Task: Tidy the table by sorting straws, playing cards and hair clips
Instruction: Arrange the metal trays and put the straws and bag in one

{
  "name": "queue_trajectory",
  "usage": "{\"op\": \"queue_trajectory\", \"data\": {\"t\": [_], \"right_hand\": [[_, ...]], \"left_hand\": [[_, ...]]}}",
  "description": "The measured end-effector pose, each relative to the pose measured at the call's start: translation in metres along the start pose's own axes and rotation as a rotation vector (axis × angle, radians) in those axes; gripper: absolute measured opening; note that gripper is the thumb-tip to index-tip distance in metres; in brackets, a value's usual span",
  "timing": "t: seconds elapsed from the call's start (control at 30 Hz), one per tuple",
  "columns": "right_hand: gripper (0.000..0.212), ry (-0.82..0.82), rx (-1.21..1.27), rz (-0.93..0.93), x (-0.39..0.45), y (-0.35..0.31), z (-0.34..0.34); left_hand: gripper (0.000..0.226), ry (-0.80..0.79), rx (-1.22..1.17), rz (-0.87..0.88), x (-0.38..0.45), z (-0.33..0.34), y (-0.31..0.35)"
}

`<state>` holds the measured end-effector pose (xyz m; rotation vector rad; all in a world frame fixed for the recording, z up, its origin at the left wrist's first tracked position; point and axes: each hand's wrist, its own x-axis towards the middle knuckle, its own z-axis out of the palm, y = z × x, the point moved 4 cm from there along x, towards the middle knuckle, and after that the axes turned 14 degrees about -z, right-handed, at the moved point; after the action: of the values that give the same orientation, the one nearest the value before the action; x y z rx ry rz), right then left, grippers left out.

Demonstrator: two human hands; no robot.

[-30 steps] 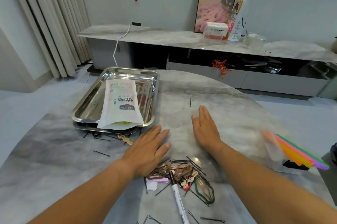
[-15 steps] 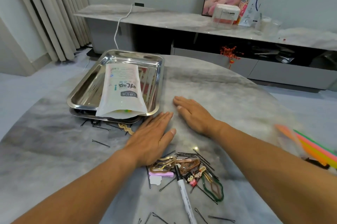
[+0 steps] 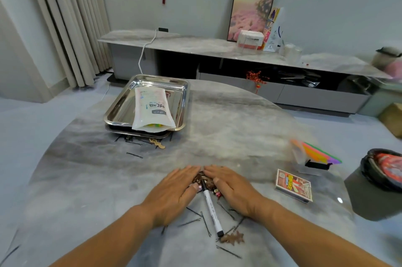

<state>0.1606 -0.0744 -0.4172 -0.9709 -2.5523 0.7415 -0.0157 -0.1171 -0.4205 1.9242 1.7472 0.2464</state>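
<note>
My left hand (image 3: 174,190) and my right hand (image 3: 230,186) lie flat on the marble table (image 3: 228,132), fingertips almost meeting. They press in from both sides on a small pile of brown hair clips (image 3: 206,182), which they mostly cover. A white marker pen (image 3: 212,208) lies between the hands. Black bobby pins (image 3: 204,223) and a brown leaf clip (image 3: 232,239) are scattered near my wrists. A boxed deck of playing cards (image 3: 293,186) lies to the right. Neon straws (image 3: 319,154) rest on a clear box further right.
A steel tray (image 3: 121,103) at the back left holds a white pouch (image 3: 152,110). Loose pins (image 3: 134,154) and a beige clip (image 3: 157,144) lie in front of it. A dark bin (image 3: 382,171) stands off the table's right edge.
Both hands have drawn back toward me and closed in over the hair clip pile. The view has swung, bringing the card deck into sight.
</note>
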Motion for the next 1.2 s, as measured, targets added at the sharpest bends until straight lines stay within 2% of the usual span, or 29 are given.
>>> {"op": "queue_trajectory", "data": {"t": [0.37,0.6,0.73,0.9,1.0,1.1,1.2], "right_hand": [[0.042,0.234,0.016,0.170,-0.032,-0.053,0.033],[0.037,0.303,0.080,0.108,-0.036,-0.085,0.046],[0.036,0.344,0.269,0.190,-0.038,-0.078,0.035],[0.030,0.400,0.334,0.241,-0.016,-0.074,0.013],[0.024,0.476,0.435,0.306,0.011,-0.069,0.002],[0.020,0.554,0.586,0.429,0.038,-0.061,-0.005],[0.017,0.563,0.755,0.546,0.064,-0.054,-0.012]], "left_hand": [[0.048,0.184,-0.164,-0.045,-0.060,0.025,0.016],[0.047,0.308,-0.348,-0.126,-0.082,0.031,0.024],[0.045,0.371,-0.421,-0.156,-0.084,0.019,0.023],[0.044,0.503,-0.479,-0.223,-0.056,-0.023,0.008],[0.040,0.650,-0.597,-0.322,-0.030,-0.066,-0.002],[0.043,0.763,-0.726,-0.572,0.001,-0.115,-0.022],[0.059,0.721,-0.981,-0.873,0.037,-0.142,-0.054]]}}
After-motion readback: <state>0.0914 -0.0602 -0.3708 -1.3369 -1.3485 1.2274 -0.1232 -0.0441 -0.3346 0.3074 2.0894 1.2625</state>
